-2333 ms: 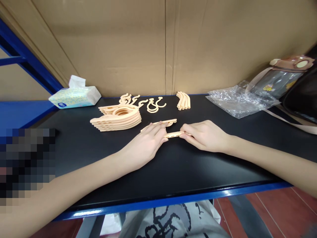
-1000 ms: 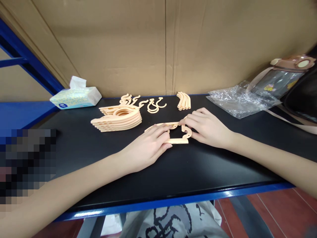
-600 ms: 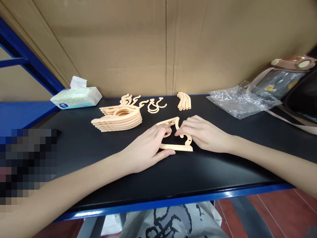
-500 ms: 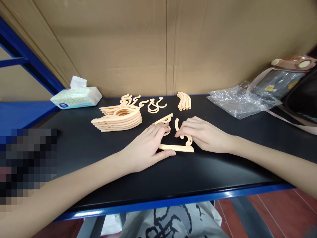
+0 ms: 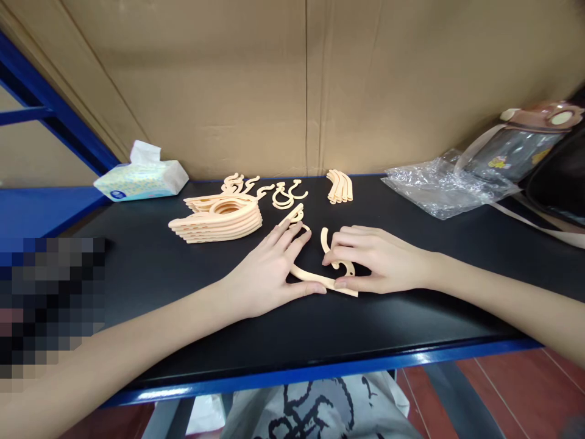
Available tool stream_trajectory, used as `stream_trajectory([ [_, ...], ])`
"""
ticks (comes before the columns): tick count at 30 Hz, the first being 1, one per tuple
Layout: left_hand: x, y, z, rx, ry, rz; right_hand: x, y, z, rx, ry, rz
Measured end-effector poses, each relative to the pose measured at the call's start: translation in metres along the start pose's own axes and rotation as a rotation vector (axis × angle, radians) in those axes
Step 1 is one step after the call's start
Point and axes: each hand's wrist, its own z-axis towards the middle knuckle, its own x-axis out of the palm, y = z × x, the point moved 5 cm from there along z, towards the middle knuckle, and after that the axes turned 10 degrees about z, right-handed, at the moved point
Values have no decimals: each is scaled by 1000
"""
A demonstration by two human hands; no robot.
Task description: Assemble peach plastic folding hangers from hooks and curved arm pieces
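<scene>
A cream plastic clothes hanger frame [image 5: 304, 275] lies on the black table, partly covered by my left hand [image 5: 276, 262]. The left fingers rest over its middle and far arm, while the thumb lies along the near arm. A curved cream hanger hook [image 5: 325, 239] is gripped by my right hand [image 5: 365, 259], which hides its middle part. A hole shows in the hook's near end, beside the right end of the near arm. My right thumb touches that arm.
A stack of cream hanger parts [image 5: 214, 222] stands left, with loose hooks [image 5: 283, 198] behind. Several curved tubes [image 5: 340, 187] lie at the back. A tissue pack [image 5: 141, 178] is at back left; a plastic bag [image 5: 443, 186] and bottle [image 5: 512, 149] are right.
The hanger frame has turned slightly, its near right end coming toward me and its far arm shifting left. My right thumb has come down onto the near arm. The hook has moved slightly nearer.
</scene>
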Motion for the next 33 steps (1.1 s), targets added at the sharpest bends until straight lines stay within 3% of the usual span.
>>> stream_trajectory([
  [33,-3,2,-3,-44,-26,-92,3,7,1,5,11,10],
])
